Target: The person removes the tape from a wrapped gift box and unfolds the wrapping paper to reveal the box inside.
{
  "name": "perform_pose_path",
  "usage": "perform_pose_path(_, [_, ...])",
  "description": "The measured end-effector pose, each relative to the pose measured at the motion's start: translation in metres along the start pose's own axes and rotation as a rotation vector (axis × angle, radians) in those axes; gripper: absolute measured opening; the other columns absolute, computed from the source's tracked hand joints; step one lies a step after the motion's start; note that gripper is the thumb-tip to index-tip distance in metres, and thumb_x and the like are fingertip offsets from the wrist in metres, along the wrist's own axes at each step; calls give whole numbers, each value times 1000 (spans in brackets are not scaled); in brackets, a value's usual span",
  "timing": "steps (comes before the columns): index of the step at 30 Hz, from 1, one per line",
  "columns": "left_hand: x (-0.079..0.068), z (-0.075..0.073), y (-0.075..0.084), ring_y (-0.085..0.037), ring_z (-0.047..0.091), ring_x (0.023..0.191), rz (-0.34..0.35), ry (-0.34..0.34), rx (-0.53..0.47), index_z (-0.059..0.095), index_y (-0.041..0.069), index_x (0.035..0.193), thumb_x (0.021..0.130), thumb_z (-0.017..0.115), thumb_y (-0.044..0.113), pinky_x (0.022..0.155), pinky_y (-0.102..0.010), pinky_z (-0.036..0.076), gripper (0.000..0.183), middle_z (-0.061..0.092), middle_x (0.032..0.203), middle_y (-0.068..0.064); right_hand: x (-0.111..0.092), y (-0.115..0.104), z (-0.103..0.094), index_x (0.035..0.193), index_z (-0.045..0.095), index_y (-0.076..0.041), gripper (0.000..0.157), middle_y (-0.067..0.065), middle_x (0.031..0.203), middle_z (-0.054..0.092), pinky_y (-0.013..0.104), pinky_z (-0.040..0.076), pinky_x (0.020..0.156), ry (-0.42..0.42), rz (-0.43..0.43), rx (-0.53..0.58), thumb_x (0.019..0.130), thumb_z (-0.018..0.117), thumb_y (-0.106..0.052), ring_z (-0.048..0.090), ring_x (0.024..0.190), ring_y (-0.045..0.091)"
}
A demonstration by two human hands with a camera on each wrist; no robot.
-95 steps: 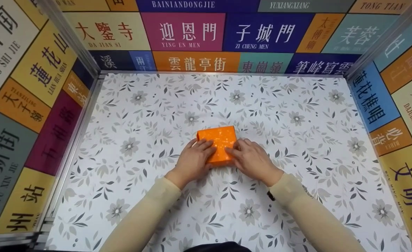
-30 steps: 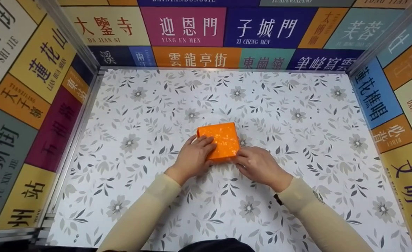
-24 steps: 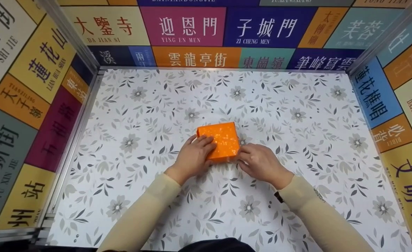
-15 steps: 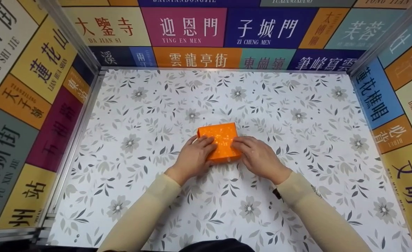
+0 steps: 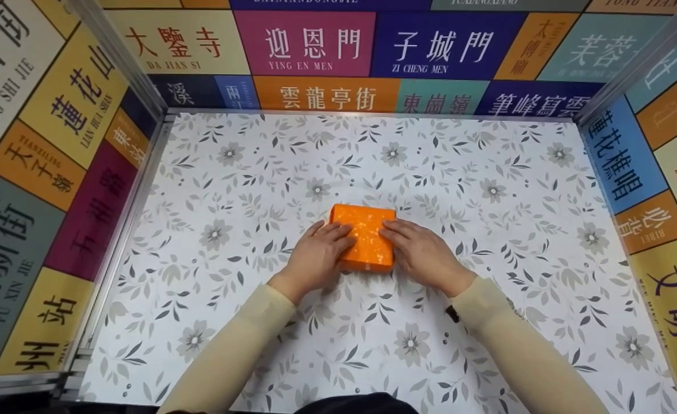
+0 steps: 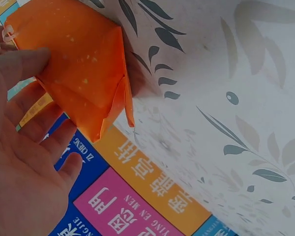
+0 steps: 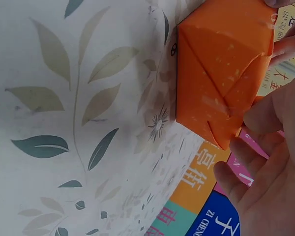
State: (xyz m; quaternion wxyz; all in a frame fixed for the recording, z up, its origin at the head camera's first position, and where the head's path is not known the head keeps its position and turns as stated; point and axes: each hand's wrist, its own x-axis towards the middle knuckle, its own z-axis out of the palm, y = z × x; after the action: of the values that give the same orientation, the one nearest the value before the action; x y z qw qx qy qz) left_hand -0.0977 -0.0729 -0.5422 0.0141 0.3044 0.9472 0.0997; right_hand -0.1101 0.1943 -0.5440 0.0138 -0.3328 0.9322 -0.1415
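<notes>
On the table [image 5: 447,172], a box [image 5: 368,236] was held from both sides

Walls [image 5: 312,46] framed three of the table's sides. Sleeves [image 5: 240,339] spanned its near part. The left hand [image 5: 315,256] and right hand [image 5: 430,253], apart, each gripped one side of the box, which sat near the table's middle.

A white table [image 5: 459,167] patterned with grey flowers and leaves fills the middle of the head view. The back wall [image 5: 309,46], left wall [image 5: 19,221] and right wall [image 5: 628,155] are covered in coloured blocks, among them orange, yellow, pink, navy and green, printed with large Chinese characters and smaller Latin letters. Metal posts [image 5: 640,60] stand at both back corners. A soft glint lights the table's far edge.
</notes>
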Motion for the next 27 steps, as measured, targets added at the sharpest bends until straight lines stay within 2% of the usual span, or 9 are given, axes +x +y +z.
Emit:
perform_pose_path(4, [0, -1, -1, -26, 40, 139, -26, 13, 9, 61, 16, 137, 93, 62, 31, 118, -45, 18, 47, 50, 148, -6, -1, 1, 2, 144, 54, -15, 47, 5, 151, 46, 52, 37, 108, 18, -20, -3, 98, 61, -13, 40, 138, 29])
perform_pose_path(8, [2, 0, 3, -28, 41, 138, -38, 44, 40, 62, 12, 135, 91, 56, 49, 117, -46, 21, 58, 52, 146, -9, -1, 1, 3, 141, 57, -15, 46, 6, 149, 48, 54, 38, 106, 32, -36, -14, 95, 60, -9, 41, 136, 31])
perform_pose_path(12, [4, 3, 13, -31, 44, 134, -56, 83, 77, 63, 5, 130, 87, 46, 75, 116, -48, 23, 84, 54, 142, -14, 0, 0, 4, 140, 57, -14, 46, 7, 145, 51, 52, 38, 107, 48, -38, -20, 94, 60, -9, 43, 134, 30])
perform_pose_path(16, [8, 8, 24, -34, 42, 135, -96, 88, 106, 59, -1, 131, 79, 42, 88, 116, -50, 22, 104, 52, 142, -19, 1, -3, 4, 139, 57, -13, 48, 7, 138, 55, 48, 39, 107, 68, -31, -15, 92, 65, -11, 48, 129, 28])
perform_pose_path(22, [11, 12, 29, -34, 37, 139, -146, 16, 174, 51, 0, 138, 79, 47, 85, 118, -48, 17, 104, 47, 146, -18, 0, -5, 4, 139, 56, -11, 50, 8, 136, 56, 47, 42, 103, 84, -70, 1, 89, 65, -12, 51, 124, 28])
perform_pose_path(27, [8, 8, 24, -32, 36, 140, -100, 6, 139, 51, 2, 140, 82, 55, 75, 119, -47, 14, 94, 45, 149, -17, -1, -3, 4, 142, 54, -9, 52, 8, 145, 50, 47, 37, 108, 85, -90, -16, 93, 66, -17, 47, 131, 29])
